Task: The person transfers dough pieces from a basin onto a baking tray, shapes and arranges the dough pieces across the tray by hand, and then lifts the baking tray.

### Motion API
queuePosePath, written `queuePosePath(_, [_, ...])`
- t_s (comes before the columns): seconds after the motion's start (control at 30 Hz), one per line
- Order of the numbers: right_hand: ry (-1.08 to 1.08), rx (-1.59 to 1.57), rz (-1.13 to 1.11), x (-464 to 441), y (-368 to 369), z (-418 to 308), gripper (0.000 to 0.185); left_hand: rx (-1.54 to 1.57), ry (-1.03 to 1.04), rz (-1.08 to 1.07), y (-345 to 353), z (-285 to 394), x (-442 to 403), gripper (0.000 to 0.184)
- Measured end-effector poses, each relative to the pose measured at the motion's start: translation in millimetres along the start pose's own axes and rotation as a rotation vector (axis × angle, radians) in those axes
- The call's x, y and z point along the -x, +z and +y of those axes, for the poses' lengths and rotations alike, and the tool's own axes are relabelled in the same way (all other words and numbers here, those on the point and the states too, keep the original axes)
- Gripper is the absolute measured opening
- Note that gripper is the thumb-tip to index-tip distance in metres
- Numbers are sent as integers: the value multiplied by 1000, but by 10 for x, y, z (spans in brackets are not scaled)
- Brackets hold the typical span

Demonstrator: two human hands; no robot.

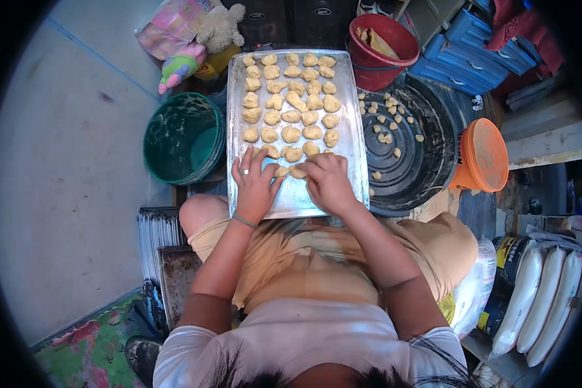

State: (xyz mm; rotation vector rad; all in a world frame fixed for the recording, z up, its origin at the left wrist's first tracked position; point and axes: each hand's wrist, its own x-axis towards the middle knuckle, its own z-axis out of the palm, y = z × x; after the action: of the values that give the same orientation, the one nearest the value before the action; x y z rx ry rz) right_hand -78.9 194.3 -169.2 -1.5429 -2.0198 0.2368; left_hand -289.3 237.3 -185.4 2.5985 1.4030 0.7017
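Observation:
A metal tray (pixel 239 205) rests across my lap, with several rows of rough dough pieces (pixel 291 134) on it. Near the tray's front, my left hand (pixel 255 187) reaches over the lower rows, a ring on one finger, its thumb and fingers around a small dough piece (pixel 280 171). My right hand (pixel 328 182) is beside it, fingertips on another dough piece (pixel 297 172). The two pieces lie close together between my hands. Parts of the lowest full row are hidden behind my fingers.
Right of the tray is a black basin (pixel 427 97) holding small dough bits. A red bucket (pixel 383 71) stands behind it and an orange bucket (pixel 485 155) at its right. A green bucket (pixel 182 145) is on the left. Stacked trays (pixel 158 240) lie by my left knee.

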Motion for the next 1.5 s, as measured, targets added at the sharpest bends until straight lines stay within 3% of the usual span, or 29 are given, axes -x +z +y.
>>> queuePosePath(0.1, [178,-8,15,95,-173,-38,32,34,-15,45,-10,83,-53,32])
queuePosePath(0.17, [283,-103,-1,203,-118,85,27,68,99,-1,-54,208,-90,31])
queuePosePath(0.23, [206,-184,9,232,-6,144,29,69,186,-30,17,251,-103,30])
queuePosePath(0.4, [41,-288,129,129,-267,234,28,9,137,-69,43,352,-177,36])
queuePosePath(0.47, [82,-296,237,182,-362,818,31,26,173,-67,30,477,-217,38])
queuePosePath(0.53, [564,-311,411,256,-384,1471,29,-17,205,-91,162,495,-198,43])
queuePosePath(0.57, [705,-204,399,401,-236,1992,31,-40,215,-87,242,473,-178,42])
queuePosePath(0.63, [1034,-35,60,942,350,3069,43,-85,205,-76,297,462,-166,38])
queuePosePath(0.7, [1136,-36,-355,1373,971,3551,44,-95,180,-88,295,479,-166,35])
queuePosePath(0.77, [1123,-217,-787,1550,1250,3521,54,-107,171,-93,304,481,-180,33])
queuePosePath(0.87, [1053,-54,-794,2187,2428,3765,65,-119,159,-161,280,494,-207,33])
queuePosePath(0.9, [1085,29,-720,2012,2256,3531,51,-126,158,-187,269,498,-216,35])
queuePosePath(1.0, [862,16,-735,1978,2140,3674,40,-30,94,-144,154,696,-326,35])
queuePosePath(1.03, [888,-71,-697,1934,1955,3618,29,-43,174,-114,180,712,-361,35])
queuePosePath(1.13, [991,-72,-490,1803,1540,3388,28,-67,118,-210,227,876,-589,36])
queuePosePath(1.2, [941,-151,-239,1657,1288,3455,33,-65,80,-162,306,933,-713,28])
queuePosePath(1.3, [1056,-610,24,1065,446,3218,28,-68,56,-86,429,961,-770,20])
queuePosePath(1.4, [851,-1086,203,496,-525,2397,24,-22,40,-53,507,955,-786,20])
queuePosePath(1.5, [551,-1060,163,261,-805,1628,27,16,49,-24,443,979,-768,22])
